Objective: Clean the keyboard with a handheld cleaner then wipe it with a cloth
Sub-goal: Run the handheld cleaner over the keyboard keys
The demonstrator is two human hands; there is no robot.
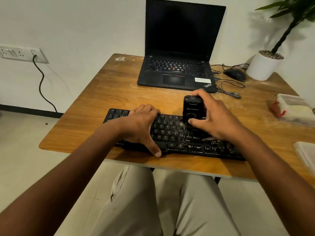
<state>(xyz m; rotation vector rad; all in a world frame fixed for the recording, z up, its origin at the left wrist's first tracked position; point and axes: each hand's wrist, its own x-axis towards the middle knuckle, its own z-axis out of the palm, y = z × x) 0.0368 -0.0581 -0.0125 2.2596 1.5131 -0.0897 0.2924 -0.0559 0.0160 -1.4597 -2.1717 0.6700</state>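
A black keyboard (177,138) lies across the near edge of the wooden table (105,92). My left hand (143,123) rests flat on the keyboard's left half, fingers over its far edge and thumb at its near edge, pinning it down. My right hand (214,116) grips a black handheld cleaner (191,109), which stands upright with its lower end on the keys right of the middle. My thumb presses on the cleaner's front. The keyboard's right part is partly hidden under my right hand and wrist.
An open black laptop (180,48) stands at the back of the table. Beside it are a black mouse (236,74), loose cables (230,89) and a white plant pot (263,67). A clear lidded box (293,108) and a flat pale item (306,155) sit at the right edge.
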